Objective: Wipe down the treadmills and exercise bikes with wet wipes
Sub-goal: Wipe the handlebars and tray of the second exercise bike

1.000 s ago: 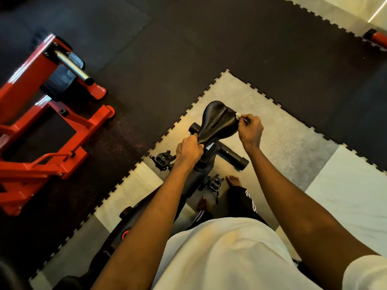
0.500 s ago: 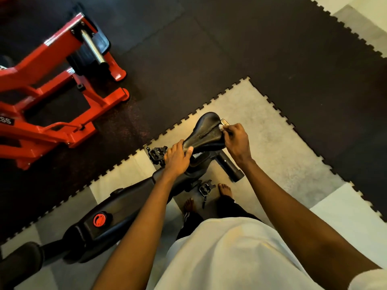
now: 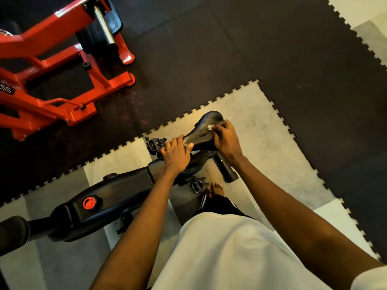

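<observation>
The right hand (image 3: 227, 141) has its fingers curled, pinching a small white wet wipe (image 3: 209, 127) against the right edge of the black saddle (image 3: 204, 130), near its wide rear end. The left hand (image 3: 177, 153) grasps the narrow nose of the saddle, fingers wrapped round it and thumb on top.

The saddle belongs to a black exercise bike (image 3: 109, 197) with a red round knob (image 3: 89, 203) on its housing. One pedal (image 3: 155, 143) shows just left of the left hand. A second pedal (image 3: 198, 186) lies beside the person's bare foot (image 3: 216, 189).

The bike stands on a light floor mat (image 3: 261, 130). Bare mat shows between the saddle and the toothed seam. Dark interlocking mats (image 3: 209, 49) border that seam. A red machine frame (image 3: 52, 65) stands on them, well apart from the bike.
</observation>
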